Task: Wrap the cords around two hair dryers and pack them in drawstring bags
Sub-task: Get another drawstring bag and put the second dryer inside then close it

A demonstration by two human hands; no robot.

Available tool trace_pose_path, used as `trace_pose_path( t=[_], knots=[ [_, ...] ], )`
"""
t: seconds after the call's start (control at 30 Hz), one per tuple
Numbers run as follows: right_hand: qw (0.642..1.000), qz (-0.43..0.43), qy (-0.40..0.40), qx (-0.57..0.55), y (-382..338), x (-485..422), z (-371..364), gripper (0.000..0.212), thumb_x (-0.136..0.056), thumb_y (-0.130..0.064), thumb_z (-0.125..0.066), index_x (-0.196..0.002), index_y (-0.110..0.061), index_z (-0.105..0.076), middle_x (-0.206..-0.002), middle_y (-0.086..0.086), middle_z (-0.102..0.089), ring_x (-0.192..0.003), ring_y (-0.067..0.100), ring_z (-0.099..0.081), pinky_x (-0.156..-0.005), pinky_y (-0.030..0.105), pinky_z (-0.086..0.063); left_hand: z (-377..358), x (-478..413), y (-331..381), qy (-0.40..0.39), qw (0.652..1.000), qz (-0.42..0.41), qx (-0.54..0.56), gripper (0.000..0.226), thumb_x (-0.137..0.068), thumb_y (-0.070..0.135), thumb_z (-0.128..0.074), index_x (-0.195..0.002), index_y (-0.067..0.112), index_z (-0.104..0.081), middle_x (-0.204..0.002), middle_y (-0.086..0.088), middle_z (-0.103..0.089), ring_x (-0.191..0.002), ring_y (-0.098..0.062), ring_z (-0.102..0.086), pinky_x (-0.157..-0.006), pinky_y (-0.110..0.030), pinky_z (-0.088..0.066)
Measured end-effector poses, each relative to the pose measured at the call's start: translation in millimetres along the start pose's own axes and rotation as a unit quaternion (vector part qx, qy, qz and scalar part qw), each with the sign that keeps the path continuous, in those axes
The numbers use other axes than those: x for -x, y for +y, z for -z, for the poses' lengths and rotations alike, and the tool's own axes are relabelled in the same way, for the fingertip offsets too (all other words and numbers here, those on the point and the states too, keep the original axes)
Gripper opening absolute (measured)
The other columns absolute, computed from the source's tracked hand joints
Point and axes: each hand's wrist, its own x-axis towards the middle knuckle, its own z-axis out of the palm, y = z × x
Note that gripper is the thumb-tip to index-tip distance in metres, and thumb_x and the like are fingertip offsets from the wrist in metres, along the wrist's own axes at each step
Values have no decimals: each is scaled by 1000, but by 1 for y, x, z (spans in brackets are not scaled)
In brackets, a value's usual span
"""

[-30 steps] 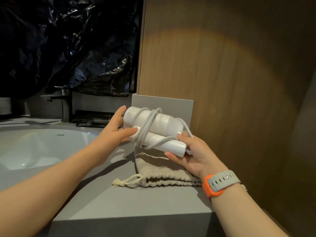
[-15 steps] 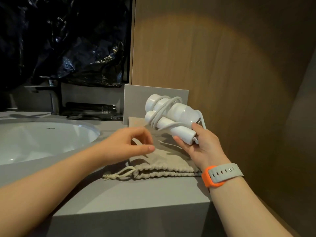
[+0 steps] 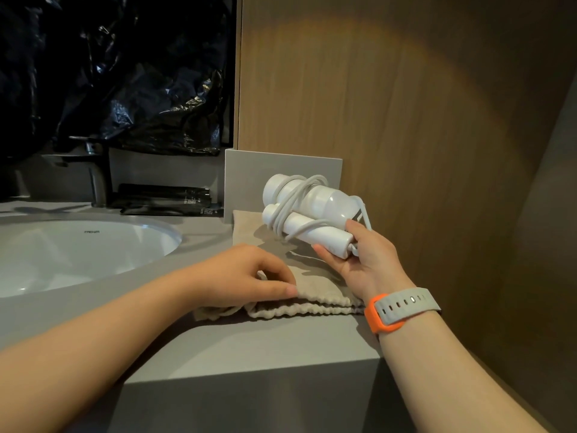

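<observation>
- Fingers of the right hand [image 3: 359, 264] clamp the hair dryer [image 3: 315, 203] by one end; its cord [image 3: 288, 210] could slip loose.
- Fingers of the left hand [image 3: 246, 273] curl on the bag [image 3: 315, 296], grip unclear; its mouth might not open.

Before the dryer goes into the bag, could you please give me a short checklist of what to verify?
1. The cord is wound round the hair dryer: ok.
2. The right hand grips the hair dryer: ok.
3. The left hand pinches the drawstring bag near its mouth: ok.
4. Bag mouth opened: not ok, it lies flat on the counter.
5. Cord end tucked in: cannot tell.
</observation>
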Motion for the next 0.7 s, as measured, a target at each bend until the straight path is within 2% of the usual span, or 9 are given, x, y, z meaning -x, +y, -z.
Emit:
trace_pose_path(
  t=[0.1,0.27,0.4,0.47,0.53,0.63,0.7],
  knots=[
    [1000,-1,-2,-12,0,1,0,5,-90,-10,-58,-94,-9,-55,-100,16,-57,-83,35,-63,-56,45,-59,0,-1,0,18,1000,-7,1,8,-87,32,-63,-83,35,-69,-76,22,-67,-75,4,-60,-67,-9,-43],
    [999,7,-1,-36,-4,5,1,8,-89,-10,-59,-96,-7,-55,-101,17,-59,-84,35,-63,-56,45,-59,-2,-2,-2,33,999,-22,37,13,-89,18,-60,-87,30,-60,-63,24,-63,-61,2,-58,-60,-11,-43],
    [999,16,4,-47,-17,17,8,7,-90,-11,-58,-94,-8,-54,-101,18,-58,-85,36,-63,-57,46,-58,-2,-3,-5,23,997,-10,67,21,-92,4,-51,-87,25,-54,-64,20,-62,-56,-5,-49,-57,-22,-45],
    [999,16,6,-44,-25,27,15,6,-90,-11,-58,-92,-8,-53,-101,18,-58,-89,36,-63,-58,46,-58,-2,-5,-8,22,997,0,77,38,-92,1,-46,-86,36,-60,-69,16,-62,-60,-11,-48,-60,-31,-46],
    [999,14,9,-43,-34,38,22,7,-90,-12,-57,-93,-8,-52,-106,20,-58,-92,38,-63,-55,45,-58,-2,-6,-7,23,996,3,90,54,-92,-4,-40,-86,44,-65,-80,12,-65,-65,-15,-47,-63,-29,-43],
    [999,10,20,-44,-45,55,33,12,-89,-14,-58,-98,-10,-52,-111,20,-56,-93,38,-63,-48,41,-57,0,-6,0,33,992,10,121,60,-92,-8,-37,-81,39,-73,-101,5,-68,-65,-4,-52,-61,-15,-41],
    [998,12,27,-50,-51,68,40,12,-89,-15,-58,-98,-12,-51,-109,20,-56,-91,38,-62,-46,40,-56,4,-4,2,47,990,13,129,63,-90,-11,-37,-73,36,-74,-97,6,-70,-72,-7,-58,-66,-15,-47]
  ],
)
